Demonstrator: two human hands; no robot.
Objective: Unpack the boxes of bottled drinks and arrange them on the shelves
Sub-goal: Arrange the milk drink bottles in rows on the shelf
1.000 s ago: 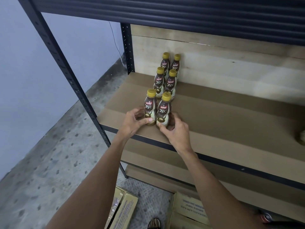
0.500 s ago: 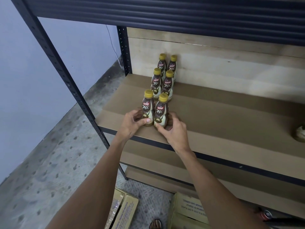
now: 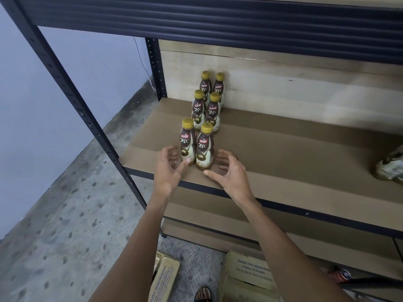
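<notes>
Though flanking the front 2 bottles (image 3: 204,149), gripping nothing: left hand (image 3: 168,171) and right hand (image 3: 229,174) loosely spread, fingers apart.

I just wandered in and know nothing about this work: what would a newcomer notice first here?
Six gold-capped Kopiko bottles stand in three pairs, running front to back on the brown shelf. The person's left hand and right hand are open on either side of the front pair. Cardboard boxes sit on the floor below.

bottles (image 3: 204,147): yellow caps, brown-cream labels w/ red logo. shelf (image 3: 283,149) tan, frame (image 3: 72,94) dark navy. floor (image 3: 65,214) grey, speckled.
</notes>
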